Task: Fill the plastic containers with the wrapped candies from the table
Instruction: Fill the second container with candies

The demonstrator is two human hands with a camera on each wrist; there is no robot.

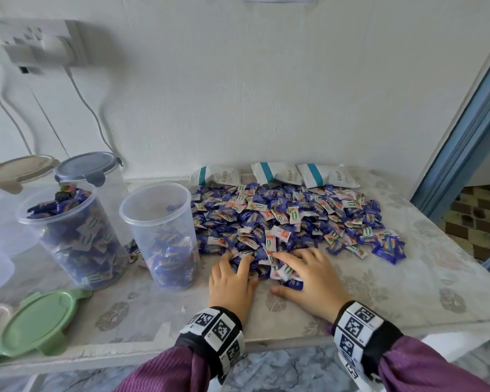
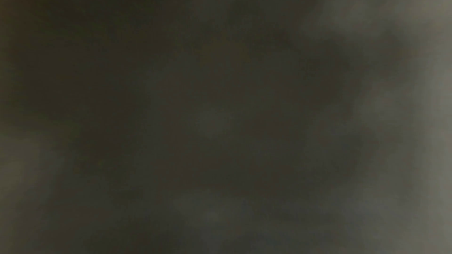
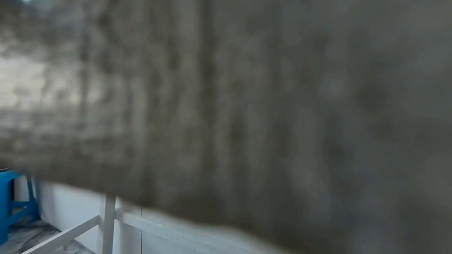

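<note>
Both hands lie palm-down at the near edge of the candy pile point(image 1: 289, 219). From the head view, the left hand point(image 1: 232, 281) and right hand point(image 1: 309, 278) face each other, fingers bent over a small heap of candies gathered between them; the rest of the pile spreads beyond the fingertips. Left of the left hand stand two open containers point(image 1: 160, 236), one about half full, the other point(image 1: 74, 236) heaped. Three white packets point(image 1: 275, 172) lie beyond the pile. One green lid point(image 1: 40, 321) lies near left.

Left wrist view is dark.

Right wrist view shows only blurred tablecloth point(image 3: 269, 103).
</note>
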